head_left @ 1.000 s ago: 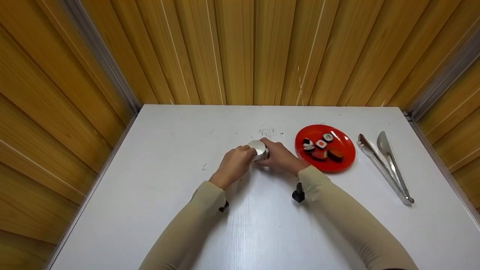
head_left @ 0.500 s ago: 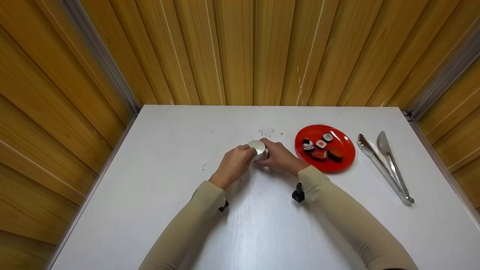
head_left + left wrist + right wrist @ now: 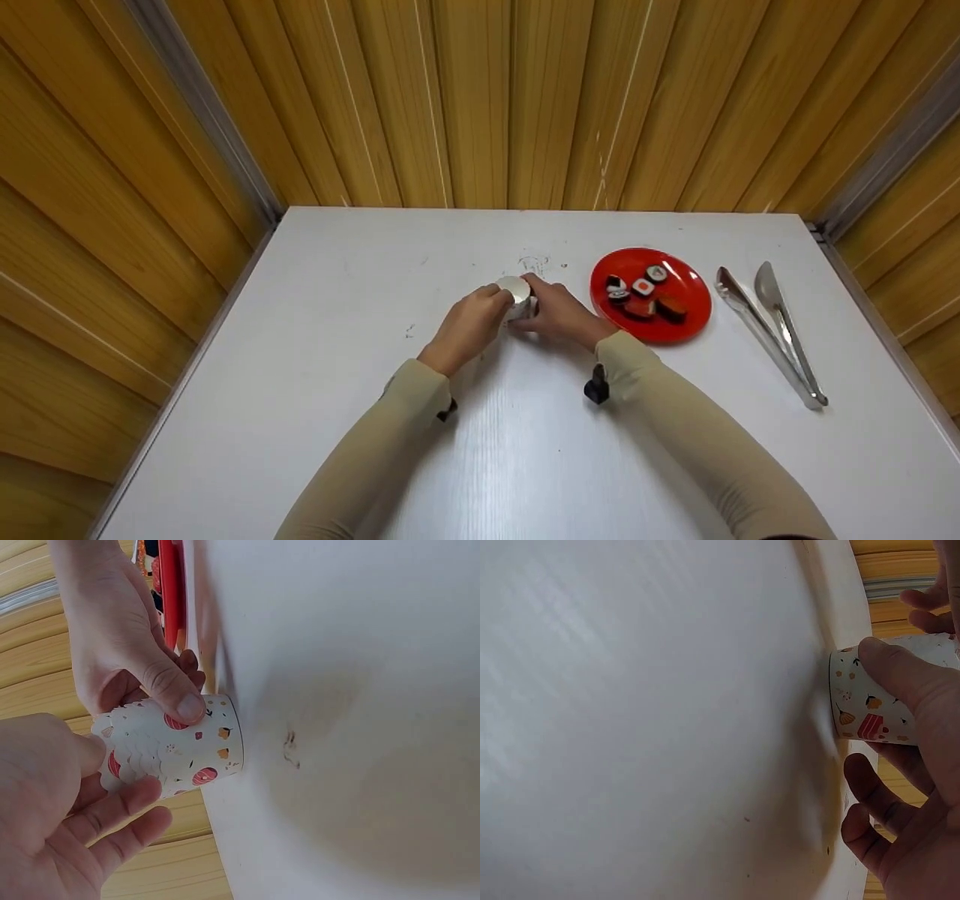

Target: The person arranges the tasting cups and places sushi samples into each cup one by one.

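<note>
A stack of nested paper baking cups [image 3: 516, 292] stands near the middle of the white table, rims up. The cups are white with a printed pattern of cakes and leaves, and several scalloped rims overlap in the left wrist view [image 3: 139, 754]. My left hand [image 3: 466, 330] pinches the rim between thumb and fingers, with other fingers spread loosely beside the cups [image 3: 45, 817]. From the right, my right hand [image 3: 562, 315] grips the side of the stack, its thumb lying along the lower wall [image 3: 915, 682]. Whether the base touches the table is hard to tell.
Right of the hands lies a red plate [image 3: 694, 319] bearing several sushi pieces [image 3: 643, 287]. Metal tongs [image 3: 780, 345] lie beyond it, near the table's right side. Wood-look panels [image 3: 480, 105] rise behind the white table [image 3: 337, 262].
Hardly anything differs: both hands keep hold of the paper cups, and the left fingers have shifted very slightly away from me at the rim.
</note>
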The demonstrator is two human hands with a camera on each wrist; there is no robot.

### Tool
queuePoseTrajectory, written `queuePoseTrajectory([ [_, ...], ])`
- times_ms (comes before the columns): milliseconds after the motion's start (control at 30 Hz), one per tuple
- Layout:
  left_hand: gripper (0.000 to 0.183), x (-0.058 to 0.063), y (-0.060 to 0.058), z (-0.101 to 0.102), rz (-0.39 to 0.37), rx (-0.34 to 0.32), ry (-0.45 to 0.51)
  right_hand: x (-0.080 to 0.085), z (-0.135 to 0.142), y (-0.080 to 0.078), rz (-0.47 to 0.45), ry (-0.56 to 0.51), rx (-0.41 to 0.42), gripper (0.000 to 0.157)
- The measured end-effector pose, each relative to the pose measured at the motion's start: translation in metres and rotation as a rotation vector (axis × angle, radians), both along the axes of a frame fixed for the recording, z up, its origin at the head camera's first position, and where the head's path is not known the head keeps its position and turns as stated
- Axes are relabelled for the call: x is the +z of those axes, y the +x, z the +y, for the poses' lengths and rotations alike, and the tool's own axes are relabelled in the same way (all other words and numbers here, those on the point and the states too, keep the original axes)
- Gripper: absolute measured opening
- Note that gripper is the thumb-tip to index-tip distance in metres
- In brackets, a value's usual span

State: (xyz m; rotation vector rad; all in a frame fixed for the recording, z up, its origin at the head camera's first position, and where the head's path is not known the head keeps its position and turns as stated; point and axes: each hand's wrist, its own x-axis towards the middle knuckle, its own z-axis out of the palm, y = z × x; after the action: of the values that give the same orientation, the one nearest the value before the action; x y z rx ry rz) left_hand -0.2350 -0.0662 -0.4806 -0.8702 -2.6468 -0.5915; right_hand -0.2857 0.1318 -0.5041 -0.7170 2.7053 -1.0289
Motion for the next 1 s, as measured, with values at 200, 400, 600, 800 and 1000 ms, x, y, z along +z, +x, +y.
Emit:
queuePoseTrajectory([
  [200, 0.011, 0.002, 0.001, -0.001, 0.026, -0.016, 0.027, -0.002, 0.000, 0.000, 0.010, -0.018, 0.031, 0.065],
  [400, 0.010, 0.006, 0.001, -0.001, 0.047, -0.036, 0.063, -0.002, 0.001, 0.001, 0.017, -0.041, 0.026, 0.070],
  [600, 0.007, 0.010, 0.002, -0.002, 0.076, -0.033, 0.089, -0.001, 0.001, 0.002, -0.011, -0.030, 0.008, 0.077],
  [800, 0.010, 0.014, 0.003, -0.006, 0.100, -0.023, 0.095, 0.000, 0.000, 0.002, -0.040, -0.010, -0.001, 0.079],
  [1000, 0.014, 0.016, 0.003, -0.012, 0.147, -0.010, 0.100, 0.000, 0.000, 0.001, -0.010, 0.012, -0.006, 0.064],
])
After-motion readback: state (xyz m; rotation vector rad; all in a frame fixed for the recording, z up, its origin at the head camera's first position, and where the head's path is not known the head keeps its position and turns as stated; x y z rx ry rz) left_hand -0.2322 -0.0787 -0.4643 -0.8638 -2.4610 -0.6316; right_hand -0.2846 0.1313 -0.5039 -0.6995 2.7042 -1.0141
